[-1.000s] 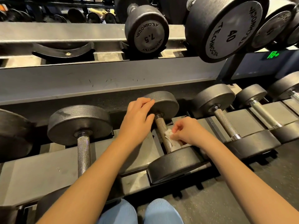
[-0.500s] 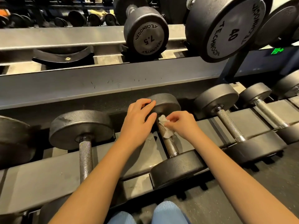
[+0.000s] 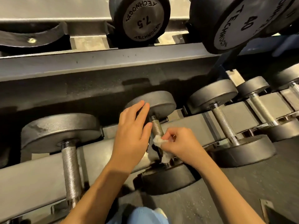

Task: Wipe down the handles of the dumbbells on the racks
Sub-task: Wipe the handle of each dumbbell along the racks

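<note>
The fingers (image 3: 167,134) of our right hand (image 3: 181,143) are curled, and with the thumb they pinch a small crumpled white wipe (image 3: 157,140) against the handle (image 3: 156,126) of the middle dumbbell (image 3: 168,180). Our left hand (image 3: 132,135) lies nearly flat and grips nothing, its fingertips resting on the rim of that dumbbell's far head (image 3: 161,102). The handle is a short bar of grey knurled metal. It is bare above the wipe, and lower down the wipe and our hand cover it. Both heads are round, matte black and finely pebbled. The dumbbell lies across the lower rack (image 3: 32,175), far head at the back and near head at the front edge. Beside it on our left sits a larger dumbbell (image 3: 71,168) with a scuffed head, and on our right lies another dumbbell (image 3: 224,125). On the upper rack (image 3: 97,62), black heads are marked 7.5 (image 3: 139,20) and 40 (image 3: 234,25).
</note>
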Available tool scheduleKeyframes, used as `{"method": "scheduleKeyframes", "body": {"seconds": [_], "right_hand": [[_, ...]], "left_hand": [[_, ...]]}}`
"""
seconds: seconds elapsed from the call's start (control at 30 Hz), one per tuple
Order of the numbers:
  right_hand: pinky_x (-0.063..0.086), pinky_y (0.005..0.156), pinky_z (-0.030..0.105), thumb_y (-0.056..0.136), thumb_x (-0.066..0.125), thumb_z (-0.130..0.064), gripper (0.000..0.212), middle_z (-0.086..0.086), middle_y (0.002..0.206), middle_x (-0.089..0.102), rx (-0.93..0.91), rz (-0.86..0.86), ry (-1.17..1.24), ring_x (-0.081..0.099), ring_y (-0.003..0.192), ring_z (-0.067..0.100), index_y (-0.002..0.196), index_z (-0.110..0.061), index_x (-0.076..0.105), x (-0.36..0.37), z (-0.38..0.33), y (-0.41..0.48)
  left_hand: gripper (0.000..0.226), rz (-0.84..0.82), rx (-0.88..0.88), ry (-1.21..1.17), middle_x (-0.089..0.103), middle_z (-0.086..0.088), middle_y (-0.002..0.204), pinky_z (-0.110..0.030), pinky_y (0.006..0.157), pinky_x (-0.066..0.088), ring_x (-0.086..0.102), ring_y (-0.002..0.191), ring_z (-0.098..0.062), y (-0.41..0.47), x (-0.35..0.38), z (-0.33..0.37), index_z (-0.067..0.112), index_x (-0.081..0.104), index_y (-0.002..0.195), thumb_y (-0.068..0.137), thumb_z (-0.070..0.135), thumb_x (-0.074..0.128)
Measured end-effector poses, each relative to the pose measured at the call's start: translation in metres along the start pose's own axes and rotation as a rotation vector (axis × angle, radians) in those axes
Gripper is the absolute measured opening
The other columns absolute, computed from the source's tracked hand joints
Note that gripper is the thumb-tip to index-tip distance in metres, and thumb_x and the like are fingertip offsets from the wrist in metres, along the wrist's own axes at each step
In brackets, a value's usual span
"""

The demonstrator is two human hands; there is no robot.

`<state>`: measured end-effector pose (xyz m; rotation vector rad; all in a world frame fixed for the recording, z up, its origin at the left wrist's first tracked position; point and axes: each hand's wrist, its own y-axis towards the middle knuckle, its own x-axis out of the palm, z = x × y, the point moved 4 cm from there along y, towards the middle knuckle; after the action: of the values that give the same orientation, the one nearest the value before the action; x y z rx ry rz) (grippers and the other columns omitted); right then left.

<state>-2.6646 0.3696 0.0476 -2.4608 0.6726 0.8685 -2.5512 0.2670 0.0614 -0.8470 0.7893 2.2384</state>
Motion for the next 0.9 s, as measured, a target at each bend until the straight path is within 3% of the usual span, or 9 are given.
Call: {"method": "scheduleKeyframes", "body": {"seconds": [0.07,0.17,0.3,0.4,0.57,0.7,0.9], "right_hand": [[0.042,0.056,0.017,0.077,0.07,-0.009,0.012,-0.008,0.061,0.055,0.024,0.019,0.137,0.049,0.054,-0.001,0.073,-0.02,0.065,-0.004,-0.002,-0.001],[0.048,0.063,0.026,0.08,0.067,-0.001,0.023,0.0,0.066,0.059,0.105,0.16,0.368,0.055,0.062,0.011,0.076,-0.024,0.065,-0.018,-0.006,-0.001],[0.046,0.061,0.027,0.084,0.069,-0.01,0.003,0.0,0.065,0.062,0.067,0.225,0.52,0.058,0.063,0.013,0.085,-0.013,0.07,-0.053,-0.04,-0.004],[0.047,0.061,0.021,0.084,0.071,-0.016,0.005,-0.005,0.066,0.065,-0.05,0.291,0.562,0.06,0.065,0.007,0.081,-0.019,0.07,-0.095,-0.086,-0.005],[0.048,0.061,0.013,0.084,0.073,-0.019,0.003,-0.001,0.075,0.068,-0.087,0.276,0.559,0.061,0.068,0.004,0.085,-0.017,0.071,-0.159,-0.156,0.009],[0.047,0.064,0.012,0.086,0.07,-0.029,0.017,-0.001,0.076,0.07,-0.121,0.266,0.479,0.064,0.072,0.006,0.088,-0.013,0.073,-0.194,-0.199,0.034],[0.051,0.067,0.031,0.089,0.063,-0.04,0.029,-0.006,0.067,0.063,-0.133,0.296,0.316,0.06,0.068,0.012,0.087,-0.012,0.071,-0.214,-0.246,0.093]], "left_hand": [[0.05,-0.031,-0.016,0.01,0.036,0.004,0.147,-0.015,0.108,0.013,0.022,0.134,-0.008,0.001,-0.004,0.003,0.019,0.036,0.145,0.097,0.02,0.051],[0.048,-0.133,-0.093,-0.049,0.035,0.009,0.147,-0.009,0.104,0.011,0.022,0.133,-0.003,0.009,-0.021,0.012,0.022,0.036,0.145,0.099,0.022,0.046],[0.047,-0.184,-0.201,-0.074,0.033,0.006,0.147,-0.014,0.105,0.017,0.027,0.133,-0.008,0.034,-0.065,0.029,0.018,0.033,0.146,0.101,0.024,0.042],[0.048,-0.124,-0.234,-0.037,0.035,0.002,0.147,-0.021,0.107,0.022,0.031,0.134,-0.011,0.063,-0.107,0.046,0.016,0.034,0.146,0.099,0.025,0.045],[0.041,-0.065,-0.282,0.036,0.046,-0.003,0.135,-0.027,0.098,0.032,0.041,0.125,-0.019,0.116,-0.166,0.072,0.013,0.042,0.139,0.099,0.021,0.046],[0.037,-0.068,-0.322,0.092,0.049,-0.011,0.131,-0.038,0.1,0.035,0.045,0.122,-0.028,0.159,-0.191,0.075,0.007,0.045,0.135,0.099,0.017,0.043],[0.046,-0.072,-0.387,0.024,0.036,-0.011,0.148,-0.037,0.111,0.029,0.039,0.132,-0.029,0.216,-0.205,0.06,0.005,0.035,0.144,0.101,0.019,0.041]]}}
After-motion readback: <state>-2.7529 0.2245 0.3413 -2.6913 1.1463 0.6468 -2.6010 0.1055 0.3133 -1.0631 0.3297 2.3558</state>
